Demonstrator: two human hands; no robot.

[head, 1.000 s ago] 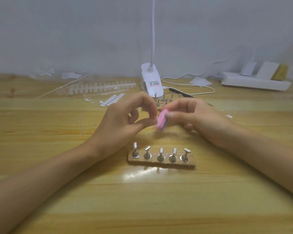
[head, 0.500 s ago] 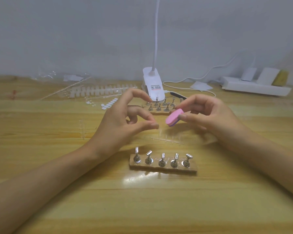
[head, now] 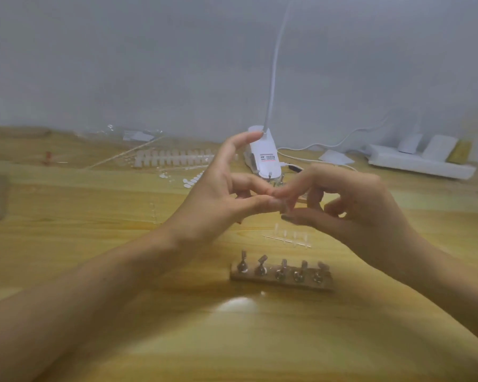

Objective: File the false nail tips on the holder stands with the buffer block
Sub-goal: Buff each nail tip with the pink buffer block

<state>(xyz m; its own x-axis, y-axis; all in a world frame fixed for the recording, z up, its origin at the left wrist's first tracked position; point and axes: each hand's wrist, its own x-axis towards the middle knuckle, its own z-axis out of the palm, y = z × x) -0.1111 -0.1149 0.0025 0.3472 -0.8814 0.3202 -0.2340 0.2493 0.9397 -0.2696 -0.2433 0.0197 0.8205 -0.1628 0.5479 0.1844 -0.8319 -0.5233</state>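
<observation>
My left hand (head: pixel 218 199) and my right hand (head: pixel 351 205) meet fingertip to fingertip above the table. A small clear false nail tip (head: pixel 284 206) sits between them; my left thumb and finger pinch it, and my right index finger and thumb close on it from the other side. The view is blurred there. The pink buffer block is not in sight. Below the hands lies a wooden holder base (head: pixel 282 281) with several metal stands carrying clear tips. A second holder (head: pixel 276 183) is mostly hidden behind my fingers.
A strip of clear nail tips (head: pixel 287 238) lies between the hands and the near holder. A white clip lamp (head: pixel 265 157) stands behind, a power strip (head: pixel 420 165) at back right. A rack of tips (head: pixel 174 158) and white stickers (head: pixel 193 180) lie at back left.
The hands have come together at the fingertips. The pink buffer block that my right hand held has gone out of sight. The view has tilted upward and blurred.
</observation>
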